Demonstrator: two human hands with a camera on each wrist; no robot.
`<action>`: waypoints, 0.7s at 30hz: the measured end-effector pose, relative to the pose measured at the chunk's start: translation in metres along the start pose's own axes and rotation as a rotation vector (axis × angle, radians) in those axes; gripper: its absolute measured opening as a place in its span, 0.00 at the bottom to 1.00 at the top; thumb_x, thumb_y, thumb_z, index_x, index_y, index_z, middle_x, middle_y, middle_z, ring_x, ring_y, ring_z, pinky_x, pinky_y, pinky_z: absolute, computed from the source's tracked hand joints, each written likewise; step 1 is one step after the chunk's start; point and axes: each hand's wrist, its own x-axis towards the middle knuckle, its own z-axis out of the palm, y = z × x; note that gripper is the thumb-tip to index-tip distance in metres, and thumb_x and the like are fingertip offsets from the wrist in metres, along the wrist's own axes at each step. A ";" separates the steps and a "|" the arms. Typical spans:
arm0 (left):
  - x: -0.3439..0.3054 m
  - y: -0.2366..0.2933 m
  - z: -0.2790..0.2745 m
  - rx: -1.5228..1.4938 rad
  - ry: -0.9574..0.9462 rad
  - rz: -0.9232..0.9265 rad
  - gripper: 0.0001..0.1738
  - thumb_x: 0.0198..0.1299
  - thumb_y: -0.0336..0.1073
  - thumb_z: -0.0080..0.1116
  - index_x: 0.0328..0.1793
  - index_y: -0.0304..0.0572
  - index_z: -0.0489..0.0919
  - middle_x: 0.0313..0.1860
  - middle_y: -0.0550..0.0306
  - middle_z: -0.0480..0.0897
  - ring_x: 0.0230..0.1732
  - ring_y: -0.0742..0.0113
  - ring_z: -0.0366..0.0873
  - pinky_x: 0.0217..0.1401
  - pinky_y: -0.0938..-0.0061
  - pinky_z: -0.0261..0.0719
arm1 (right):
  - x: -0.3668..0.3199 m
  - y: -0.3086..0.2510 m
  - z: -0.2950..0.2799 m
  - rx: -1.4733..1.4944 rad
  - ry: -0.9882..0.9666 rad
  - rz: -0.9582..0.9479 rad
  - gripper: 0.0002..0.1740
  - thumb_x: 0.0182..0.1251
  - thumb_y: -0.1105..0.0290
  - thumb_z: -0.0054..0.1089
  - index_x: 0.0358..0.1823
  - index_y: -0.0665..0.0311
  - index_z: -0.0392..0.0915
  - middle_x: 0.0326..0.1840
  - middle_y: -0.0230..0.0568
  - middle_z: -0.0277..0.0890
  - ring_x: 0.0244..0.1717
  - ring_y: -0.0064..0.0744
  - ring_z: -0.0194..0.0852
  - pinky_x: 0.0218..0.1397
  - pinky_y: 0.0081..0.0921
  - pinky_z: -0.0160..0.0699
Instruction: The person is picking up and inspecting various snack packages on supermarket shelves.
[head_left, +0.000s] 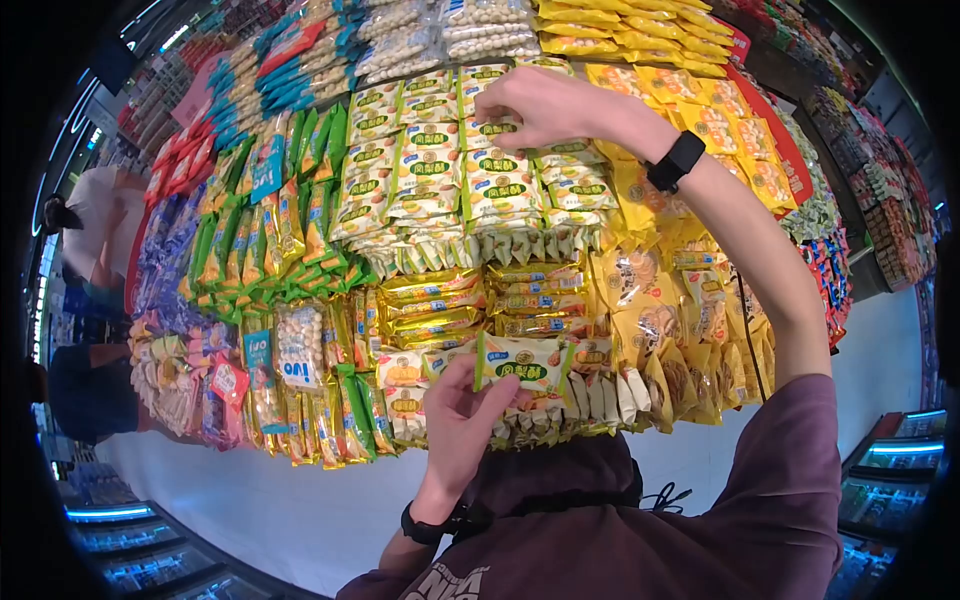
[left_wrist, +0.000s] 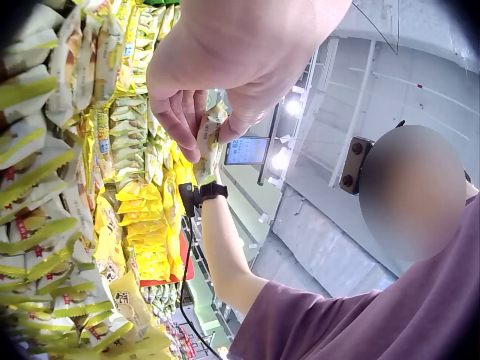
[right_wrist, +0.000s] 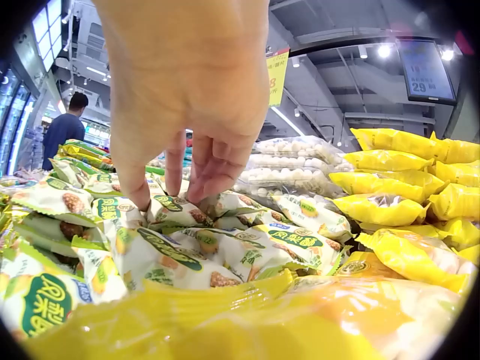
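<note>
My left hand (head_left: 462,425) holds a small pineapple cake packet (head_left: 524,372) between thumb and fingers, over the near edge of the display. That packet is white and green with a dark green oval label, and it shows edge-on in the left wrist view. Farther back, my right hand (head_left: 550,108) reaches down onto a broad pile of matching pineapple cake packets (head_left: 430,170). In the right wrist view its thumb and fingertips pinch one packet (right_wrist: 177,211) on top of the pile.
Yellow snack bags (head_left: 710,110) lie right of the pile, with green-wrapped snacks (head_left: 225,240) to its left. Gold-wrapped bars (head_left: 435,305) fill the rows in front. Bags of white balls (right_wrist: 289,165) stand behind. A person (right_wrist: 66,127) is in the background.
</note>
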 end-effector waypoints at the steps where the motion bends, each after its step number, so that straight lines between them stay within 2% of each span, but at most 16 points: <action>1: 0.000 0.001 0.000 0.008 -0.003 -0.002 0.15 0.66 0.22 0.59 0.58 0.26 0.75 0.52 0.49 0.82 0.46 0.67 0.85 0.52 0.73 0.85 | 0.001 0.004 0.004 -0.007 0.020 -0.008 0.21 0.56 0.62 0.65 0.46 0.71 0.79 0.36 0.49 0.81 0.39 0.48 0.81 0.46 0.41 0.79; 5: 0.000 0.003 -0.002 0.021 0.010 0.008 0.14 0.66 0.22 0.59 0.57 0.26 0.75 0.51 0.50 0.82 0.45 0.67 0.85 0.53 0.73 0.85 | 0.005 0.008 0.012 -0.034 0.068 -0.027 0.19 0.59 0.62 0.64 0.45 0.70 0.79 0.35 0.48 0.80 0.38 0.47 0.80 0.45 0.41 0.78; 8: 0.000 0.003 -0.001 0.005 0.013 0.015 0.14 0.66 0.22 0.59 0.57 0.26 0.75 0.50 0.50 0.83 0.45 0.67 0.85 0.52 0.73 0.85 | -0.002 0.002 0.010 -0.069 0.186 -0.106 0.18 0.62 0.60 0.64 0.44 0.70 0.80 0.35 0.48 0.80 0.38 0.47 0.80 0.45 0.41 0.79; 14: -0.002 0.001 0.001 -0.005 0.011 -0.018 0.15 0.66 0.23 0.59 0.58 0.27 0.75 0.51 0.51 0.82 0.46 0.67 0.84 0.53 0.73 0.85 | -0.021 -0.027 0.007 0.130 0.063 -0.056 0.18 0.64 0.60 0.65 0.41 0.70 0.83 0.35 0.48 0.80 0.38 0.48 0.79 0.47 0.40 0.78; 21: -0.002 -0.001 0.005 -0.022 -0.006 0.006 0.15 0.66 0.23 0.59 0.58 0.27 0.75 0.52 0.51 0.82 0.47 0.67 0.84 0.53 0.73 0.85 | -0.011 -0.028 0.017 0.059 0.044 -0.028 0.14 0.64 0.65 0.65 0.41 0.71 0.83 0.36 0.50 0.82 0.42 0.49 0.81 0.49 0.40 0.79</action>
